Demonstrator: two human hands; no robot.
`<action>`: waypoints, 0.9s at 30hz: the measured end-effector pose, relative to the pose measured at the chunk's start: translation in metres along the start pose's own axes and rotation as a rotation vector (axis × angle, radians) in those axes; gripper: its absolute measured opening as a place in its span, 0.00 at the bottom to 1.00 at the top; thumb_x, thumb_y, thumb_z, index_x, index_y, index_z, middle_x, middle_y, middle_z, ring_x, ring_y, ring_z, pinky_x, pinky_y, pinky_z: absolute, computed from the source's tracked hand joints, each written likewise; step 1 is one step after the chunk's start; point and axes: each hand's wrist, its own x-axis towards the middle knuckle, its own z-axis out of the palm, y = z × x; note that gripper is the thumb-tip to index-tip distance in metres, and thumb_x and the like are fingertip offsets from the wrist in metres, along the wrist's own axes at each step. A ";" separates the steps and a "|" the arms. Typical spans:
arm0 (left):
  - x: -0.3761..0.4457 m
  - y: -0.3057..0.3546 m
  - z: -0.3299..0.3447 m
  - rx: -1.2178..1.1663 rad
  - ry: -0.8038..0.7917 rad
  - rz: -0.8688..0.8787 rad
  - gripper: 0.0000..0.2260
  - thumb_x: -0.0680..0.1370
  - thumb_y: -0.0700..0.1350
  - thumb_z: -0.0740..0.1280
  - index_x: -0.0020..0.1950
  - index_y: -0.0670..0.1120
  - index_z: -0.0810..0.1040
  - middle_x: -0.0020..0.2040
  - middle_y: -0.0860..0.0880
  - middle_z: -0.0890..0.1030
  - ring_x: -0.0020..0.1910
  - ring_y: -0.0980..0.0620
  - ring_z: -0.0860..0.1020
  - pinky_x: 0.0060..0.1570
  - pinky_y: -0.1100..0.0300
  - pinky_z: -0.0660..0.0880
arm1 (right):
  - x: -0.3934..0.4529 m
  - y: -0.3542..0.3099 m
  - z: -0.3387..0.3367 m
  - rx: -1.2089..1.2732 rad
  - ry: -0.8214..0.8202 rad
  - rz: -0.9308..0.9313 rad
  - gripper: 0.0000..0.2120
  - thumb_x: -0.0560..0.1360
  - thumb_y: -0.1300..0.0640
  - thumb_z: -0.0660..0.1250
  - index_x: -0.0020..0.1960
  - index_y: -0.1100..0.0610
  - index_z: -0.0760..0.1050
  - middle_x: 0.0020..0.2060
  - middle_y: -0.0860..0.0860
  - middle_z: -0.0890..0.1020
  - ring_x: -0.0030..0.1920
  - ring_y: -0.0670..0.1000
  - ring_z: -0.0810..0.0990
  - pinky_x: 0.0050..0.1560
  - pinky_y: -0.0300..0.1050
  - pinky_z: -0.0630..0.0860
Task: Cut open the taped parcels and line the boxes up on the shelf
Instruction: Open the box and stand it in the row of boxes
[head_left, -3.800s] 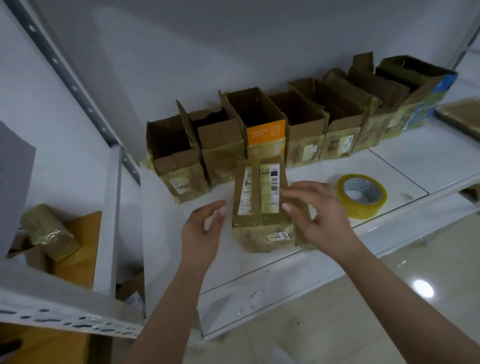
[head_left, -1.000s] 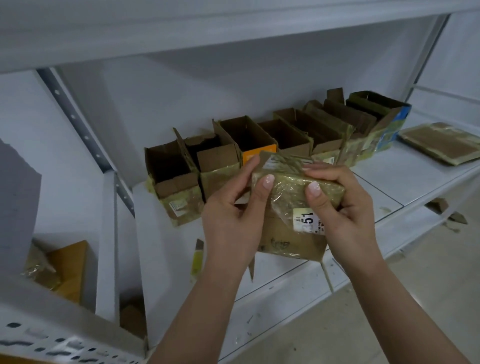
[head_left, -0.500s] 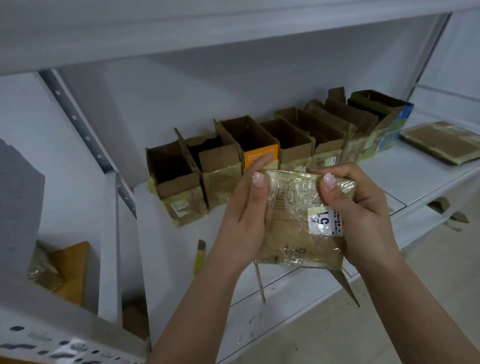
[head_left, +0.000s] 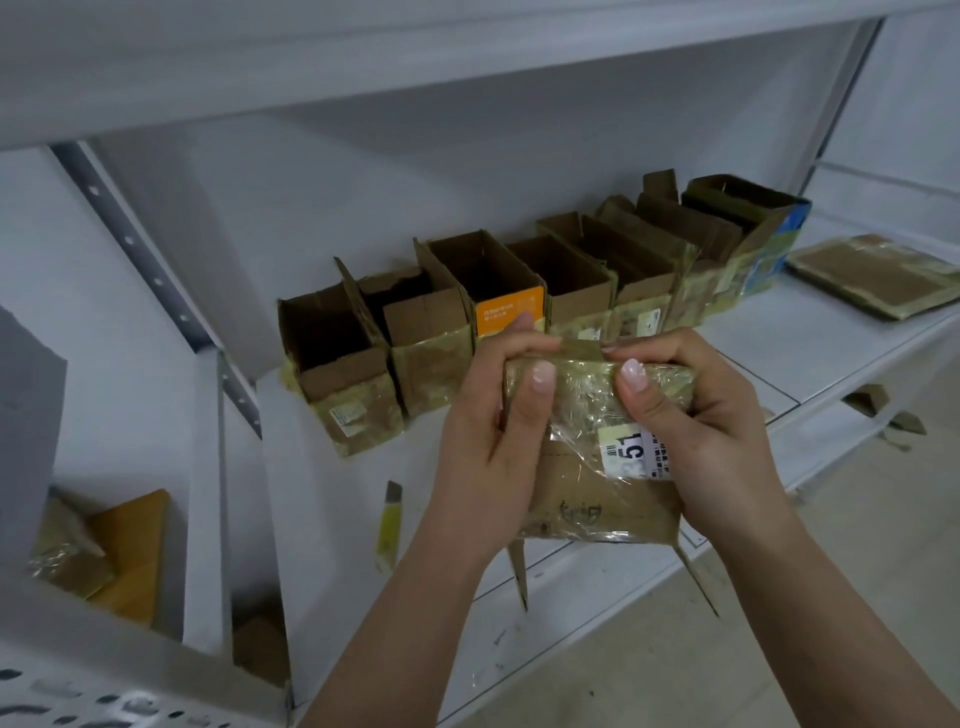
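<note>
I hold a brown cardboard parcel (head_left: 597, 457) wrapped in clear tape above the front of the white shelf (head_left: 332, 499). My left hand (head_left: 493, 415) grips its left side, thumb on the top edge. My right hand (head_left: 696, 415) grips its right side, partly covering a white label. Two loose flaps hang from the parcel's bottom. A yellow box cutter (head_left: 388, 525) lies on the shelf, left of the parcel. Behind my hands, a row of several opened boxes (head_left: 519, 301) stands along the back wall.
A flattened taped carton (head_left: 878, 275) lies on the shelf at far right. A taped parcel and an orange-brown box (head_left: 104, 545) sit in the neighbouring bay at lower left. A grey metal upright (head_left: 150, 270) slants behind the row. Cardboard scraps (head_left: 883, 410) lie below the shelf edge.
Over the last seconds I lifted the parcel off the shelf and turned it in both hands. In the last half second my thumbs moved up to the top edge.
</note>
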 end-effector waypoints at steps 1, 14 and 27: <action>0.000 0.000 0.001 -0.045 0.018 0.008 0.08 0.82 0.50 0.60 0.56 0.51 0.77 0.66 0.54 0.76 0.65 0.58 0.75 0.59 0.54 0.75 | 0.000 0.000 0.000 -0.002 -0.010 -0.018 0.07 0.74 0.53 0.68 0.49 0.55 0.79 0.45 0.51 0.84 0.46 0.51 0.83 0.44 0.43 0.79; -0.002 0.005 0.006 -0.068 0.077 0.110 0.07 0.78 0.47 0.68 0.54 0.48 0.79 0.52 0.51 0.82 0.53 0.49 0.80 0.52 0.53 0.77 | -0.002 0.000 -0.002 -0.040 -0.053 -0.125 0.07 0.75 0.52 0.68 0.50 0.55 0.79 0.48 0.48 0.83 0.52 0.50 0.82 0.51 0.42 0.78; 0.001 0.000 0.005 -0.109 0.103 0.079 0.05 0.73 0.49 0.71 0.47 0.50 0.81 0.47 0.54 0.84 0.51 0.50 0.81 0.50 0.57 0.78 | -0.006 0.002 -0.004 0.080 -0.055 -0.158 0.09 0.79 0.57 0.63 0.52 0.58 0.79 0.51 0.51 0.84 0.56 0.53 0.81 0.55 0.44 0.77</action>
